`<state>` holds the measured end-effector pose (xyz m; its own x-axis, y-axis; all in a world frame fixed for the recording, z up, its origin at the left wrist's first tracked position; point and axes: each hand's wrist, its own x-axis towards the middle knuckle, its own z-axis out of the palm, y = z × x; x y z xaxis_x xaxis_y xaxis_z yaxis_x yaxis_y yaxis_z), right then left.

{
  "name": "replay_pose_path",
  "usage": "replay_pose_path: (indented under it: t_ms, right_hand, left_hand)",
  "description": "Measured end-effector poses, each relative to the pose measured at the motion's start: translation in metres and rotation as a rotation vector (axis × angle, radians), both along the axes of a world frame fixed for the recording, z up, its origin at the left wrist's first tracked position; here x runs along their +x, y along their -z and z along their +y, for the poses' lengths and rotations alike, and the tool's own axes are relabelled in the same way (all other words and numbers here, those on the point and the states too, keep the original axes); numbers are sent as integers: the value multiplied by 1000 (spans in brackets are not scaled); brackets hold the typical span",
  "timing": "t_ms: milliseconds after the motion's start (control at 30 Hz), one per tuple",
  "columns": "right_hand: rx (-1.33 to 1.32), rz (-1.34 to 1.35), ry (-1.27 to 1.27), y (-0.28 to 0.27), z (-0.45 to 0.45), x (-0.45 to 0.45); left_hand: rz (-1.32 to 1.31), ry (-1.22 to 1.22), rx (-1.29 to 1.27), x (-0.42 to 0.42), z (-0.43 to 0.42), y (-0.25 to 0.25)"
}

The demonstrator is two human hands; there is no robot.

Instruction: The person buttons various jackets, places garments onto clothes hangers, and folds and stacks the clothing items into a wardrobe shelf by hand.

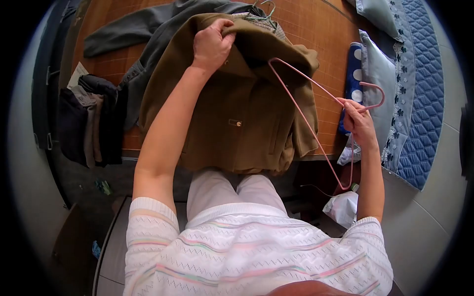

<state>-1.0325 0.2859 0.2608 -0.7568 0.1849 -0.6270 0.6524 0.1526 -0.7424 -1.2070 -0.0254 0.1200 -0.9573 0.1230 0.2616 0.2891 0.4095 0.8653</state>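
Note:
An olive-brown coat (207, 118) with buttons hangs over the near edge of the wooden-brown mat, in front of my legs. My left hand (212, 45) is closed on the coat near its collar. My right hand (358, 122) grips a pink hanger (297, 100) just below its hook. The hanger's far corner is over the coat's right side; whether it touches the cloth I cannot tell.
A grey garment (123, 30) lies at the back left, with green hangers (267, 15) at the top. Folded dark clothes (74, 126) sit at the left edge. Pillows (377, 61) and a blue quilted mat (419, 103) are on the right, a white plastic bag (341, 208) below.

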Motion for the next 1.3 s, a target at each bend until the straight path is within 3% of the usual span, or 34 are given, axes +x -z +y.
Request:
replay_pose_path:
  t_ms: [67, 133, 300, 367, 467, 567, 633, 700, 833, 900, 933, 1033, 1100, 1167, 1300]
  right_hand:
    - [63, 73, -83, -2, -21, -13]
    - [164, 167, -149, 37, -36, -32]
    - [-127, 389, -18, 97, -102, -82]
    - [-255, 513, 0, 100, -121, -86]
    - [-240, 483, -22, 78, -121, -80]
    - [-121, 499, -130, 64, -107, -81]
    - [-43, 597, -191, 54, -109, -87]
    - [-11, 680, -213, 55, -113, -95]
    - [26, 667, -305, 40, -106, -111]
    - [-74, 626, -299, 44, -93, -116]
    - [-84, 760, -294, 47, -85, -116]
    - [293, 747, -39, 60, -18, -97]
    - [518, 549, 6, 107, 36, -66]
    - [643, 291, -31, 153, 37, -40]
    - [790, 241, 66, 167, -31, -72]
  left_hand:
    - [-8, 24, -14, 14, 5, -12]
    - [-5, 38, -39, 32, 11, -25]
    - [39, 96, -60, 74, 18, -46]
    - [-43, 205, -143, 88, 11, -53]
    - [-93, 320, -263, 92, -6, -54]
    - [-39, 646, -415, 63, -29, -85]
    - [166, 474, -213, 35, -32, -105]
    - [602, 394, -362, -4, -33, -106]
    - [-40, 631, -550, -12, -36, -86]
    - [-32, 557, -408, -2, -39, -74]
    - [-68, 532, -364, 1, -41, -73]
    - [-132, 469, -195, 3, -46, -72]
    - [-210, 422, -127, 2, -49, -80]
    - [-201, 423, -90, 0, -49, -75]
    - [-175, 452, -128, 6, -42, -84]
